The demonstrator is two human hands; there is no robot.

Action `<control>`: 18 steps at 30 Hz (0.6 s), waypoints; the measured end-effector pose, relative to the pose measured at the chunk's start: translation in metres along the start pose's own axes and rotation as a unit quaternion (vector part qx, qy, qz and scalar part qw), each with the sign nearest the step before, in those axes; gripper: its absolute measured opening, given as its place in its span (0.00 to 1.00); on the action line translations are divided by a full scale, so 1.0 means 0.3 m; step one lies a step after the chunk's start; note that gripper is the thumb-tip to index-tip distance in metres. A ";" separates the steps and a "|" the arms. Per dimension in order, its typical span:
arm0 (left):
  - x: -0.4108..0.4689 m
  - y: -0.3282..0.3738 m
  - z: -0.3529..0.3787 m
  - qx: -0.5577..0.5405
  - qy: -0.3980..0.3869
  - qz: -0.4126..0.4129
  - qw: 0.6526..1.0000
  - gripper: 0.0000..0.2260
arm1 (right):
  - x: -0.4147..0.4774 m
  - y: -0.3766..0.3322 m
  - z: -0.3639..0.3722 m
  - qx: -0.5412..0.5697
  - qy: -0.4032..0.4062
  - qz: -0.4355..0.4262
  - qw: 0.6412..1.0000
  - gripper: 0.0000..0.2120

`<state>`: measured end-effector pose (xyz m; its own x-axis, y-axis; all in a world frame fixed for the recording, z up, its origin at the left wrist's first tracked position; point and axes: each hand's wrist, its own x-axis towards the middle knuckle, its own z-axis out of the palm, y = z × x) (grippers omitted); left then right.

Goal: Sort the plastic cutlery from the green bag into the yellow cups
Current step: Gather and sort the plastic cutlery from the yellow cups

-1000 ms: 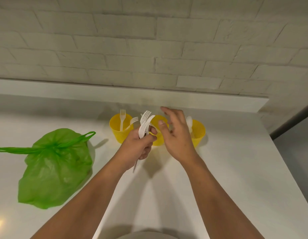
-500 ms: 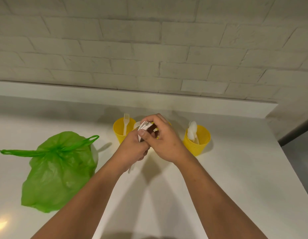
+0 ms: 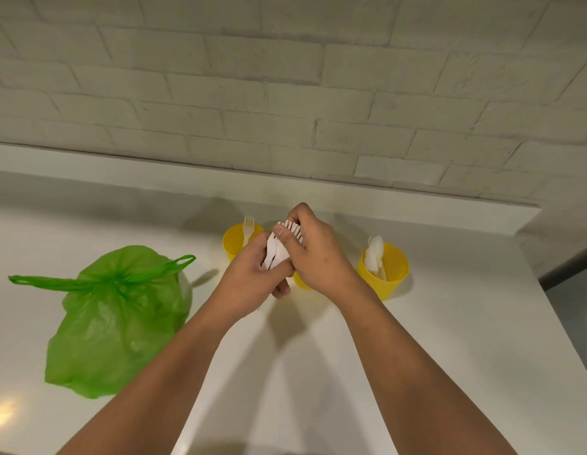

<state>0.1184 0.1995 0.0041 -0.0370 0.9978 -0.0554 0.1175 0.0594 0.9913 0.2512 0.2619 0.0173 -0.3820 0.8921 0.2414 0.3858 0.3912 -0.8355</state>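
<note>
My left hand [image 3: 252, 277] grips a bundle of white plastic forks [image 3: 280, 246] by the handles, tines up. My right hand [image 3: 313, 254] curls over the top of the same bundle, thumb and fingers pinching the fork heads. Both hands hover in front of three yellow cups. The left cup [image 3: 234, 244] holds one upright fork [image 3: 248, 226]. The middle cup [image 3: 302, 282] is mostly hidden behind my hands. The right cup [image 3: 385, 274] holds white spoons [image 3: 374, 254]. The green bag [image 3: 118, 320] lies tied on the counter at the left.
The white counter [image 3: 449, 356] ends at a raised ledge under a pale brick wall [image 3: 285, 93]. Its right edge drops off to a dark floor [image 3: 577, 300]. Bare counter lies between my forearms and to the right of the cups.
My right hand has come from beside the bundle to clasp over the fork heads. The forks, fanned out before, are now gathered together. The view has shifted slightly left.
</note>
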 end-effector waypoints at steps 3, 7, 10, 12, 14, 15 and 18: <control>-0.018 -0.017 -0.033 -0.002 -0.020 0.012 1.000 0.04 | 0.011 -0.007 0.006 -0.006 0.031 0.002 1.000 0.09; -0.028 -0.037 -0.063 -0.021 -0.004 0.017 1.000 0.07 | 0.024 -0.026 0.008 0.053 0.053 0.030 0.997 0.10; -0.022 -0.030 -0.086 -0.045 -0.007 0.013 0.999 0.09 | 0.049 -0.023 0.008 0.126 -0.011 0.049 0.991 0.07; -0.012 -0.024 -0.107 -0.033 -0.015 0.009 0.999 0.11 | 0.077 -0.015 0.009 0.085 -0.044 0.030 0.995 0.04; 0.006 -0.020 -0.129 -0.024 -0.020 0.002 1.000 0.12 | 0.105 -0.031 0.013 0.058 -0.042 0.025 0.997 0.04; 0.018 -0.018 -0.142 -0.019 -0.015 0.001 1.000 0.12 | 0.120 -0.043 0.017 0.038 -0.033 0.017 0.999 0.04; 0.054 -0.017 -0.193 0.025 0.034 0.023 0.999 0.11 | 0.162 -0.089 0.027 -0.047 0.028 -0.039 0.998 0.05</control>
<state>0.0598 0.2136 0.0052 -0.0969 0.9953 -0.0007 0.1705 0.0173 0.9852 0.2155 0.2930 0.0476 -0.3675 0.8684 0.3328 0.4357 0.4770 -0.7634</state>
